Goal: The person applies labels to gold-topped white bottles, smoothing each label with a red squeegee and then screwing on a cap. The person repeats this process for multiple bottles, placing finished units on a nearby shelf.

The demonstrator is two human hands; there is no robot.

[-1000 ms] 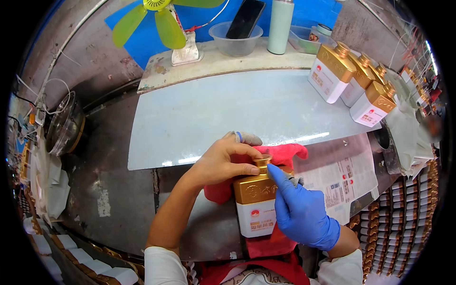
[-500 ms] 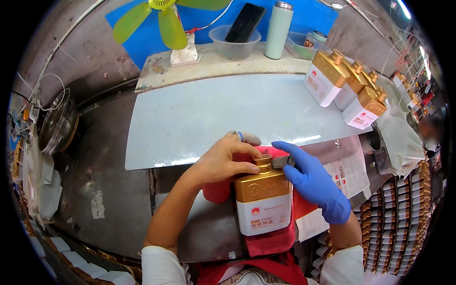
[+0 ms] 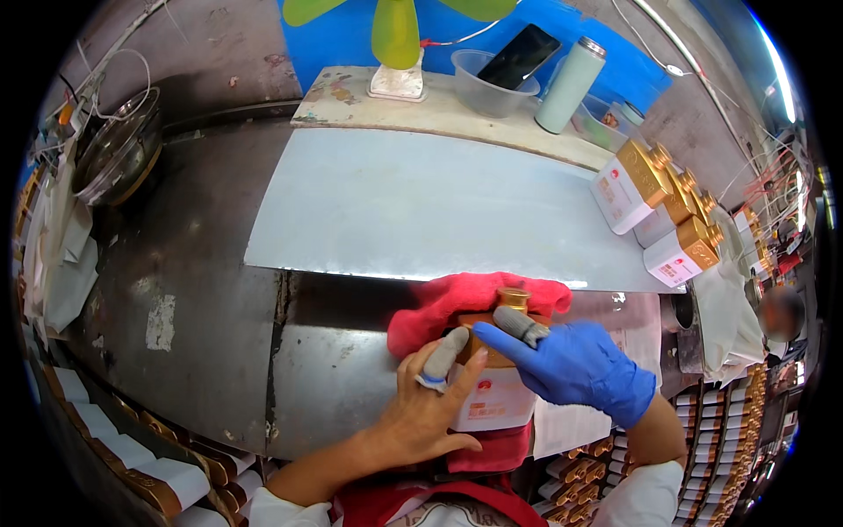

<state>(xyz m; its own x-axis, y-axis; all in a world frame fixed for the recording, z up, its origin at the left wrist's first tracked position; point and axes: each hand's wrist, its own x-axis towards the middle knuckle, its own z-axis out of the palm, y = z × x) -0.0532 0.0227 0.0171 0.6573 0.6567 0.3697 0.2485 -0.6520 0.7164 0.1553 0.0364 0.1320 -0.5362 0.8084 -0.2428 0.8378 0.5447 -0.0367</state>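
Note:
A flat, flask-shaped bottle [image 3: 497, 397] with a gold shoulder and neck and a white printed front lies on a red cloth [image 3: 430, 309] at the near edge of the table. My left hand [image 3: 420, 406] is bare except for a grey finger cover with a blue band. Its fingers are spread, the covered one touching the bottle's left shoulder. My right hand [image 3: 580, 369], in a blue glove, lies across the right shoulder with two fingers stretched out. One of these has a grey cover and rests just below the gold neck [image 3: 513, 299]. The remaining right fingers are hidden.
Several similar bottles [image 3: 628, 189] stand right of the pale board [image 3: 421, 206]. Behind it are a green fan [image 3: 395, 35], a plastic bowl [image 3: 479, 86] with a phone, and a pale green flask [image 3: 571, 85]. Rows of bottles [image 3: 716, 439] fill the lower right.
My left hand has gone from the neck down to the bottle's left front. My right hand has shifted from beside the neck onto the shoulder. The whole view has tilted.

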